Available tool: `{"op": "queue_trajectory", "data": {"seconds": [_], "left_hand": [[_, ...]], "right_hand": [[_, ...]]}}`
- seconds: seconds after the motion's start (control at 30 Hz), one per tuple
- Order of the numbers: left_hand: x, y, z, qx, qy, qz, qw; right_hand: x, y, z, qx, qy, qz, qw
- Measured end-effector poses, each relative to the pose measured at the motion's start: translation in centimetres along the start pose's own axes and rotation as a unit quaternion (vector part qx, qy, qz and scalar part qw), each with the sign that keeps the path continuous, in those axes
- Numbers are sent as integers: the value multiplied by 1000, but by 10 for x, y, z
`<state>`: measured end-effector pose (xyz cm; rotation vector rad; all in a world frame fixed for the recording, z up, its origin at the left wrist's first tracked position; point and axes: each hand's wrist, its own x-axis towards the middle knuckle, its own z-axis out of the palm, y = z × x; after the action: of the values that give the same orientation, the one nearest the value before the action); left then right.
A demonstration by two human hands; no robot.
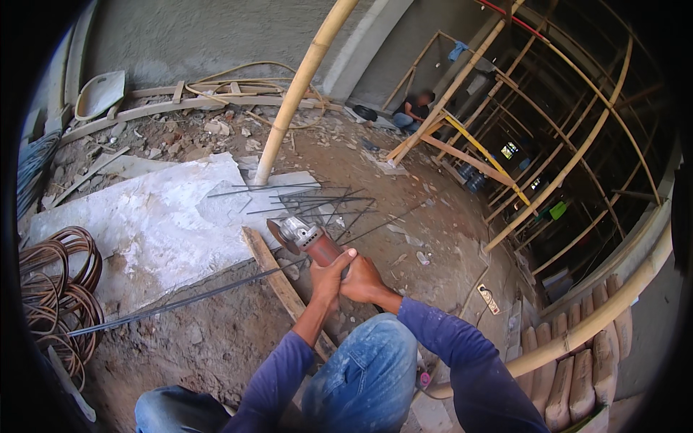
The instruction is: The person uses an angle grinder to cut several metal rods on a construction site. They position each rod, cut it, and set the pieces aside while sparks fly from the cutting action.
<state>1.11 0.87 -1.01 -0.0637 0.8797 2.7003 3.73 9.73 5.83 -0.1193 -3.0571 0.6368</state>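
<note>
Both of my hands are wrapped around the body of an angle grinder (323,247), which has a grey metal head and a brown disc (282,237). My left hand (328,278) grips its near side, thumb on top, and my right hand (363,278) closes round the rear end. The disc stands on edge, close above thin steel rods (209,294) that run in from the left across a wooden plank (278,285). Beyond the grinder, several short cut rods (317,198) lie loosely on a pale board. Whether the disc touches a rod I cannot tell.
A whitish board (155,220) covers the ground at left, beside coiled rusty wire (61,278). A bamboo pole (299,90) stands ahead; bamboo scaffolding (563,133) fills the right. A power strip (489,299) lies near stacked sacks (570,386). Another person (413,110) sits by the far wall.
</note>
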Motion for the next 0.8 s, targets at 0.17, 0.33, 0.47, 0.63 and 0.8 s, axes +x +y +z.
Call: {"op": "queue_trajectory", "data": {"seconds": [0.17,0.33,0.47,0.63,0.8], "left_hand": [[-1,1,-1,4,2,3,1000],[-2,0,1,14,10,13,1000],[-1,-3,0,14,11,18,1000],[1,-7,-2,14,10,14,1000],[2,-9,-3,10,15,15,1000]], "right_hand": [[1,3,1,-7,-14,0,1000],[6,13,5,-9,-25,-2,1000],[7,18,7,-23,-28,-1,999],[5,14,4,-28,-33,17,999],[4,10,2,-32,-38,33,998]]}}
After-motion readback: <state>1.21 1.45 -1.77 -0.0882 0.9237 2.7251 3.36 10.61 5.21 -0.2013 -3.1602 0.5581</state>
